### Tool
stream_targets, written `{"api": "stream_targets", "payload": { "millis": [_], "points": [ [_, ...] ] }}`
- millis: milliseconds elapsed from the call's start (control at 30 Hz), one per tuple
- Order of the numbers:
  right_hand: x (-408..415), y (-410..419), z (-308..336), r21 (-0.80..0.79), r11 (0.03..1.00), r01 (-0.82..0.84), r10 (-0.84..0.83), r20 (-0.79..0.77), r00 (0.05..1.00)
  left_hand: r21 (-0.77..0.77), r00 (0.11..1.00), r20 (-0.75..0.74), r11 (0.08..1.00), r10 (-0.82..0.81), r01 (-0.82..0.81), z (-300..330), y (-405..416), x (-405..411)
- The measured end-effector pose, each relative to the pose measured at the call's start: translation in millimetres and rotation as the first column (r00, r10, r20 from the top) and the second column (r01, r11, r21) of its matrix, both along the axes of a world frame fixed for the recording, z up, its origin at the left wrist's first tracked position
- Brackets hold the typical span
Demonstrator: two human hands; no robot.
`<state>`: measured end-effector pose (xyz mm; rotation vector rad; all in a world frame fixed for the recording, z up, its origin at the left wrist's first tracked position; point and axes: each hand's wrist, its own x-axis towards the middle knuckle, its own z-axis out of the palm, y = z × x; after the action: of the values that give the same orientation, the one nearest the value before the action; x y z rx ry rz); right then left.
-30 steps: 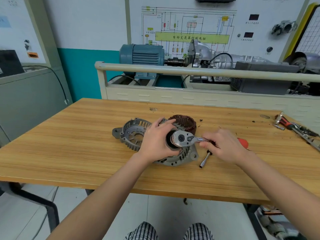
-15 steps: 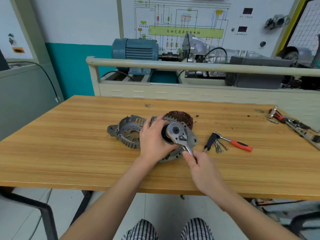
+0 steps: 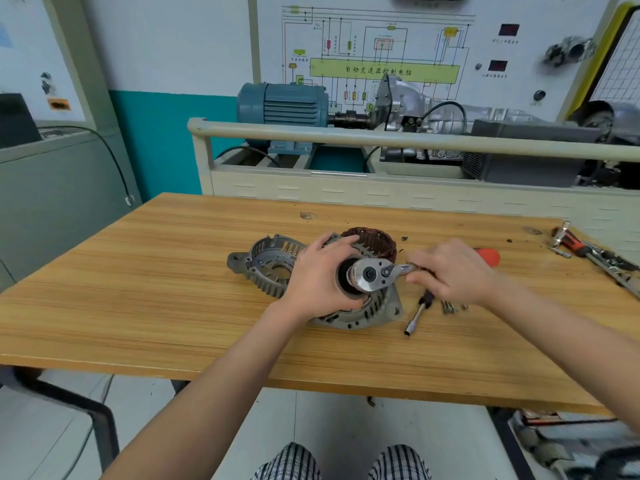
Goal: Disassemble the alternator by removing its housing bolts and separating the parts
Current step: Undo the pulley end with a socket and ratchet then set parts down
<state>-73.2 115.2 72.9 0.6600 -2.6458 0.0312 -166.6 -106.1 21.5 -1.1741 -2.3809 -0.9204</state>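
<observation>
Bracing the alternator half point(image 3: 363, 313) at frame centre, left hand point(image 3: 320, 278) grasps its pulley so it won't spin; right hand point(image 3: 450, 271) clenches the ratchet point(image 3: 374, 273) handle for leverage.

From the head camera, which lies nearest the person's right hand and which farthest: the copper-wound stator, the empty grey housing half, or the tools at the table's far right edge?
From the right hand:
1. Copper-wound stator, just to its left, behind the ratchet head.
2. Tools at the far right edge, off to its right.
3. Empty grey housing half, farthest, beyond the left hand.
</observation>
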Motion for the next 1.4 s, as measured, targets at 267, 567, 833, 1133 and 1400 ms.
{"api": "stream_targets", "payload": {
  "millis": [267,567,833,1133,1400],
  "points": [
    [-15.3,6.0,12.6,0.152,0.987,0.055,-0.074,0.123,0.990,-0.022,1.000,-0.016,1.000,0.010,-0.010,-0.2,0.8,-0.6],
    [48.7,-75.5,-81.5,-0.651,0.618,0.440,-0.272,0.348,0.897,0.078,0.989,-0.032,0.987,0.144,-0.141,-10.6,10.0,10.2],
    [54.5,-107.3,-81.2,-0.705,0.529,0.472,-0.315,0.354,0.881,0.183,0.983,0.018,0.966,0.183,-0.183,-20.5,12.6,17.2],
    [42.5,-65.8,-56.9,-0.166,0.860,0.483,-0.468,0.122,0.875,0.242,0.991,-0.131,0.968,-0.028,0.059,-18.1,4.2,-2.2],
    [1.3,-12.3,5.8,0.140,0.973,0.183,-0.191,0.051,0.980,0.136,0.987,-0.134,0.985,-0.083,0.102,-5.9,4.4,-10.5]
  ]
}}
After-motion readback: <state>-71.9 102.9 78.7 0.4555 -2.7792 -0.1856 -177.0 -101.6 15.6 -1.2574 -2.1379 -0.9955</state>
